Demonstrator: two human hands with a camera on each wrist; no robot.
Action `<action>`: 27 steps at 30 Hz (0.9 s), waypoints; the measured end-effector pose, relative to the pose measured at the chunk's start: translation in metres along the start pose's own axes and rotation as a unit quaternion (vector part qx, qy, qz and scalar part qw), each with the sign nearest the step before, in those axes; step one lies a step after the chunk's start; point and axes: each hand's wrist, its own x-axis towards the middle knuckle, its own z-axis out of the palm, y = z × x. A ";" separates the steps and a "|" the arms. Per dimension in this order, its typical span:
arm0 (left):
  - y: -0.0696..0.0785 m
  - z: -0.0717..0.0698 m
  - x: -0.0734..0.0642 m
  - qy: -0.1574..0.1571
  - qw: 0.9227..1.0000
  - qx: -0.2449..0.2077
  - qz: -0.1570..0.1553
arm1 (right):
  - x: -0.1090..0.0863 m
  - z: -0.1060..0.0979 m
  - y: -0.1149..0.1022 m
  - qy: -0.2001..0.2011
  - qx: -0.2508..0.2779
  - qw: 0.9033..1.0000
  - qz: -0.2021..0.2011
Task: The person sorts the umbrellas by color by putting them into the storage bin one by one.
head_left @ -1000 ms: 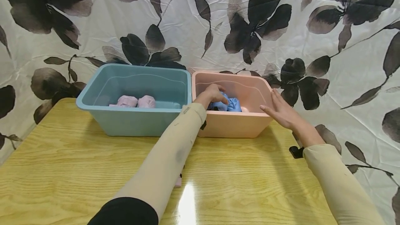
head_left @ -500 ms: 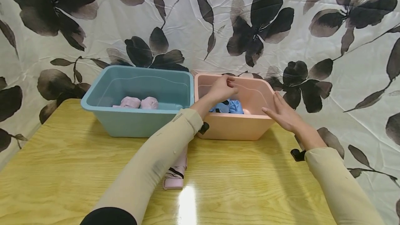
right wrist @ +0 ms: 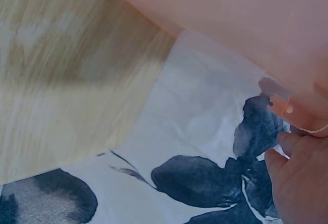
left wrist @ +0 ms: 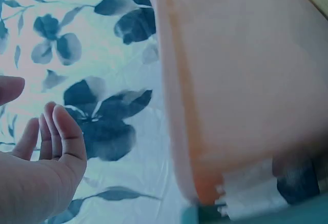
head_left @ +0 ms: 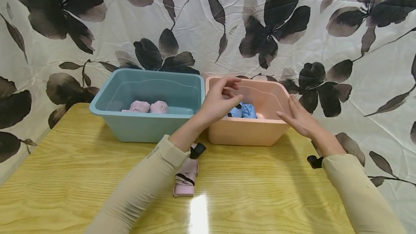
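Observation:
My left hand (head_left: pixel 221 98) hovers above the front left of the peach plastic bin (head_left: pixel 247 133), fingers loosely bent and nothing between them. In the left wrist view that hand (left wrist: pixel 48 155) shows bare against the floral cloth. Inside the peach bin lie blue rolled fabric bundles (head_left: pixel 249 111), partly hidden by the hand and front wall. At the bin's right end my right hand (head_left: pixel 300 118) rests against the rim with fingers extended; the right wrist view shows that hand (right wrist: pixel 300 178) at the rim too.
A teal bin (head_left: pixel 156 129) stands left of the peach one, holding pink rolled bundles (head_left: pixel 159 107). On the wooden table (head_left: pixel 247 187) in front lies a pink folded fabric piece (head_left: pixel 185 178) with a black stripe, partly behind my left forearm. A floral cloth (head_left: pixel 201 21) hangs behind.
My left hand has risen out of the peach bin and drawn back toward me, leaving the blue bundles inside. More of the pink folded piece shows. The right hand stays at the rim.

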 end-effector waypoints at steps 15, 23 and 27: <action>-0.061 -0.044 -0.091 -0.045 0.981 0.172 0.082 | 0.000 -0.001 0.000 -0.012 0.003 1.000 0.003; -0.101 -0.061 -0.131 -0.078 0.965 0.249 0.034 | 0.000 -0.002 0.001 -0.009 0.003 1.000 0.004; -0.118 -0.069 -0.144 -0.092 0.961 0.262 -0.003 | 0.000 -0.002 0.001 -0.012 0.001 1.000 0.006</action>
